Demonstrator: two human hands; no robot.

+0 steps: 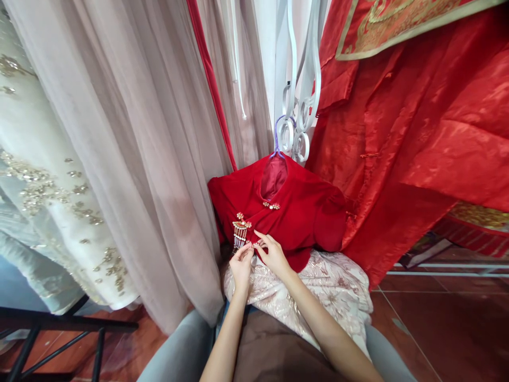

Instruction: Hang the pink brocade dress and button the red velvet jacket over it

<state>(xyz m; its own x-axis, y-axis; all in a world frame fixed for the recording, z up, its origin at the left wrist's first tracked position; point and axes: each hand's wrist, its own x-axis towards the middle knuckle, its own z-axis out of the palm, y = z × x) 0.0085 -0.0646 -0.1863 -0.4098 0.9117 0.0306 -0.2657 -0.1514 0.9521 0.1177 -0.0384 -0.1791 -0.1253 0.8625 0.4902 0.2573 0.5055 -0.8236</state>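
Observation:
A short-sleeved red velvet top [302, 223] hangs in front of me on a purple hanger [277, 139]. A jewelled frog button [271, 205] sits below its collar. A tasselled, fan-shaped ornament [242, 227] hangs on the left side of its chest. Below that ornament, my left hand [242, 263] pinches a small beaded frog button [255, 244] at the garment's edge. From the other side, my right hand [273, 254] holds the same button between thumb and fingers, its index finger reaching over the velvet. My fingertips partly hide the button.
Pale patterned fabric [314, 297] lies over my lap under the top. Pinkish sheer drapes [159, 159] and a sequinned white gown [79, 212] hang at left, above a black metal frame [99, 339]. Red satin garments [397, 159] hang at right, beside white scrolled metalwork [304, 143].

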